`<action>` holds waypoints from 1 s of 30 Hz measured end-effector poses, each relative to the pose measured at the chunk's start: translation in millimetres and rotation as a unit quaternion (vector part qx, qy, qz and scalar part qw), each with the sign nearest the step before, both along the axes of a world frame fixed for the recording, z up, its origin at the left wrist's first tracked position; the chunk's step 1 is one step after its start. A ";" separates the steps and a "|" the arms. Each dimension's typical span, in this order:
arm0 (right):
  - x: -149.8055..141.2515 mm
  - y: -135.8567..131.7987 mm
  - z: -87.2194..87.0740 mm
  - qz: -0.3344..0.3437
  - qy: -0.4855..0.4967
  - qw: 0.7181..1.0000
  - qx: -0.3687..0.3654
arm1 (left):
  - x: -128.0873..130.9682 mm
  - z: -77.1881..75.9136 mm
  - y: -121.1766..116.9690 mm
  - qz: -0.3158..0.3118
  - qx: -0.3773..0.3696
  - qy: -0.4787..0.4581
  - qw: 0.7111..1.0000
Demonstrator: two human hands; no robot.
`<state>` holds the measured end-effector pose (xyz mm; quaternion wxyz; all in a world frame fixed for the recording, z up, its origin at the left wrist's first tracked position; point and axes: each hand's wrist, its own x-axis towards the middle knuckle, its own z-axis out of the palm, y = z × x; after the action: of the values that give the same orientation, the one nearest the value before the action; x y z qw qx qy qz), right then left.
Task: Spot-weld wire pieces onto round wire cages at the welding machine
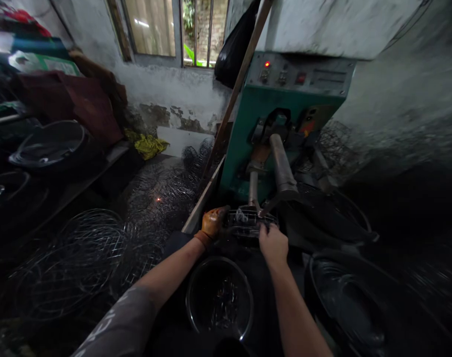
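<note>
My left hand (212, 223), in an orange glove, is closed at the left end of a small wire rack (244, 230). My bare right hand (273, 244) pinches at the rack's right end, close under the tip of a metal arm; a small part between its fingers cannot be made out. The rack lies beneath the two arms of a green spot welder (231, 161): a thin lower arm (253, 188) and a thicker upper arm (283, 166). Nearer to me, between my forearms, a round bowl (188, 300) holds small shiny metal pieces (226, 301).
Round wire grids (81, 253) are piled at the left, with tangled wire (162, 188) on the floor behind. Dark basins stand left and right, one basin (312, 277) beside my right forearm. A wooden post (236, 94) leans by the machine. A tiny orange spark (158, 199) glows over the wire.
</note>
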<state>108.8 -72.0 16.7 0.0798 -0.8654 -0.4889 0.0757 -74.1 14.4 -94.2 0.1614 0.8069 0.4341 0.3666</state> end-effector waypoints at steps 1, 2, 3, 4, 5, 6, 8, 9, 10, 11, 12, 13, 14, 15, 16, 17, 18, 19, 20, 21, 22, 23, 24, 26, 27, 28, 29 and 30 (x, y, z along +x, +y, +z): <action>5.5 -0.6 -0.8 -0.009 0.004 1.000 0.005 | 2.5 2.3 -0.3 -0.006 0.026 0.008 1.000; 9.9 -1.0 -1.7 -0.015 0.007 1.000 0.008 | 5.3 3.8 -0.3 -0.010 0.044 0.015 0.999; 12.9 -1.1 -2.6 -0.017 0.009 1.000 0.011 | 8.2 4.4 -0.1 -0.010 0.055 0.020 0.998; 14.9 -1.0 -3.6 -0.015 0.011 1.000 0.014 | 10.7 4.4 0.4 -0.010 0.060 0.024 0.998; 16.1 -0.7 -4.7 -0.013 0.011 1.000 0.015 | 12.8 3.7 1.1 -0.010 0.064 0.027 0.998; 16.7 -0.3 -6.0 -0.011 0.010 1.000 0.016 | 14.3 2.7 1.8 -0.010 0.066 0.029 0.997; 17.3 0.5 -8.7 -0.008 0.007 1.000 0.020 | 15.7 0.3 3.2 -0.009 0.065 0.033 0.997; 17.7 0.7 -10.0 -0.006 0.006 1.000 0.023 | 15.9 -0.5 3.6 -0.009 0.062 0.035 0.997; 18.3 0.8 -11.3 -0.005 0.006 1.000 0.026 | 15.8 -0.7 3.7 -0.010 0.057 0.038 0.998; 19.2 0.7 -12.4 -0.003 0.006 1.000 0.029 | 15.5 0.0 3.5 -0.009 0.052 0.042 0.998; 20.4 0.4 -13.4 0.000 0.006 0.999 0.032 | 15.3 1.5 3.0 -0.008 0.047 0.048 0.998; 22.0 -0.1 -14.4 0.003 0.006 0.999 0.036 | 15.0 3.8 2.3 -0.008 0.044 0.056 0.997; 23.8 -0.7 -15.4 0.004 0.006 0.999 0.040 | 14.8 6.8 1.4 -0.008 0.041 0.064 0.997; 25.8 -1.3 -16.4 0.005 0.007 0.999 0.046 | 14.8 10.2 0.4 -0.009 0.041 0.072 0.997; 28.0 -1.9 -17.5 0.007 0.010 0.999 0.052 | 15.0 13.5 -0.4 -0.012 0.041 0.079 0.996; 30.4 -2.4 -18.7 0.007 0.014 0.998 0.057 | 15.5 16.6 -1.0 -0.017 0.041 0.085 0.995; 32.7 -2.5 -20.0 0.007 0.017 0.998 0.061 | 16.2 19.1 -1.2 -0.023 0.041 0.090 0.995; 34.9 -2.4 -21.3 0.007 0.019 0.998 0.064 | 17.2 21.1 -1.1 -0.027 0.040 0.094 0.994; 36.9 -1.8 -22.6 0.006 0.018 0.998 0.066 | 18.4 22.6 -0.7 -0.030 0.037 0.098 0.994; 38.6 -1.0 -23.7 0.004 0.016 0.998 0.068 | 19.7 23.6 -0.1 -0.033 0.033 0.103 0.994; 40.0 0.1 -24.5 0.002 0.014 0.998 0.069 | 21.0 24.5 0.7 -0.033 0.027 0.108 0.993; 41.1 1.2 -25.1 0.001 0.013 0.998 0.069 | 22.1 25.3 1.2 -0.033 0.023 0.111 0.993; 42.0 2.1 -25.3 0.000 0.012 0.998 0.069 | 22.8 26.0 1.5 -0.035 0.019 0.113 0.993; 43.6 2.6 -24.8 -0.003 0.014 0.998 0.064 | 22.7 26.7 0.6 -0.038 0.016 0.104 0.994; 44.3 1.7 -24.1 -0.003 0.018 0.998 0.059 | 21.8 26.2 -0.7 -0.038 0.018 0.091 0.995; 44.7 0.0 -23.1 -0.003 0.019 0.998 0.054 | 20.4 24.9 -2.6 -0.034 0.021 0.075 0.996; 44.7 -2.7 -21.8 -0.005 0.016 0.999 0.051 | 18.9 22.8 -4.8 -0.028 0.021 0.055 0.998; 43.8 -6.0 -20.3 -0.007 0.009 0.999 0.053 | 17.5 20.3 -7.1 -0.016 0.014 0.032 0.999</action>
<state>152.7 -78.0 -3.6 0.1302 -0.8628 -0.4851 0.0569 -56.6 7.3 -73.8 0.1419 0.8270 0.4213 0.3443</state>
